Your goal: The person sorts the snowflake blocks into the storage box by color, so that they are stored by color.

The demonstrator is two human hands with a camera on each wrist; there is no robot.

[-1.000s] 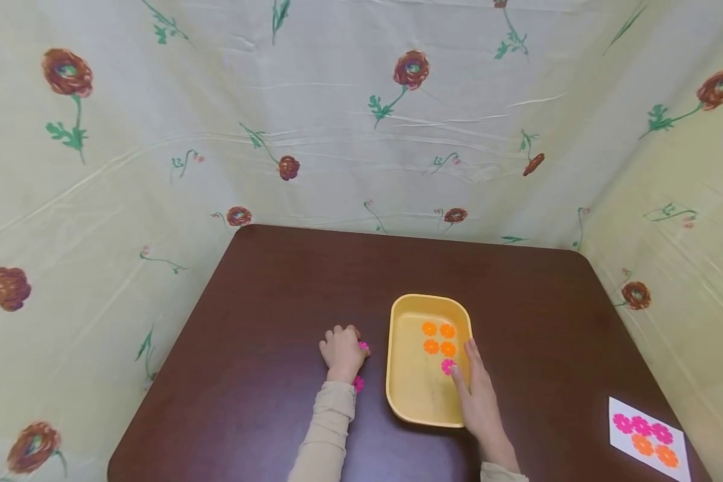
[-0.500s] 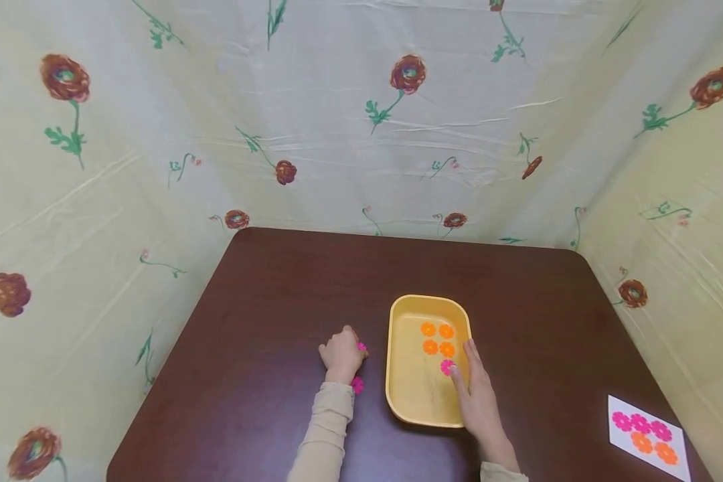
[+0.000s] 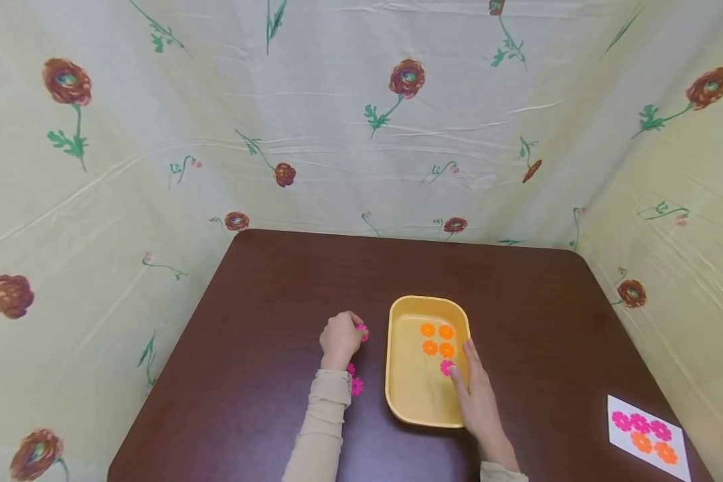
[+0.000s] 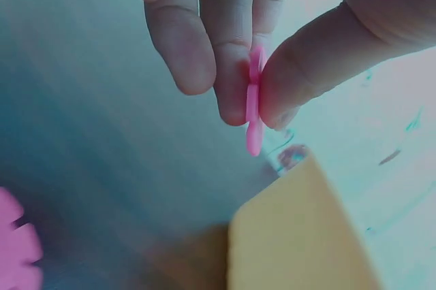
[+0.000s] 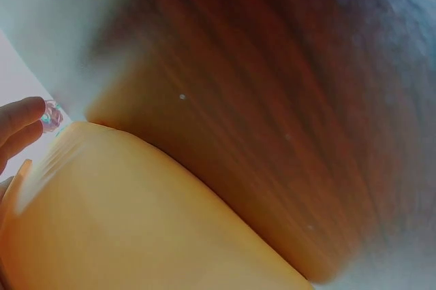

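Risk: slipping is the likeliest trouble, as I judge it. You hold the pink flower piece [image 4: 253, 99] edge-on by a small part of its face, so a loosened pinch or a knock against the tray wall could drop it onto the bench [image 3: 265, 294].
Second risk: your right hand leans on the tray's right rim, and a heavy press there might tip or slide the tray and scatter the pieces inside.
Left hand: your left hand [image 3: 339, 339] is clenched into a pinch just left of the yellow tray [image 3: 391, 375]. The wrist view shows thumb and fingertips [image 4: 231, 92] clamping the pink flower piece, raised off the bench.
Right hand: your right hand [image 3: 474, 395] lies flat, fingers extended and relaxed, along the tray's right rim. Its fingertips sit beside a pink piece in the tray [image 3: 446, 367]. It grips nothing.
Tray: four orange flower pieces [image 3: 436, 339] sit in a two-by-two block, the pink one just below them.
Bench: two more pink pieces [image 3: 355, 384] lie by your left wrist. A pattern card [image 3: 646, 436] showing pink and orange flowers rests at the near right corner, well apart from the tray.
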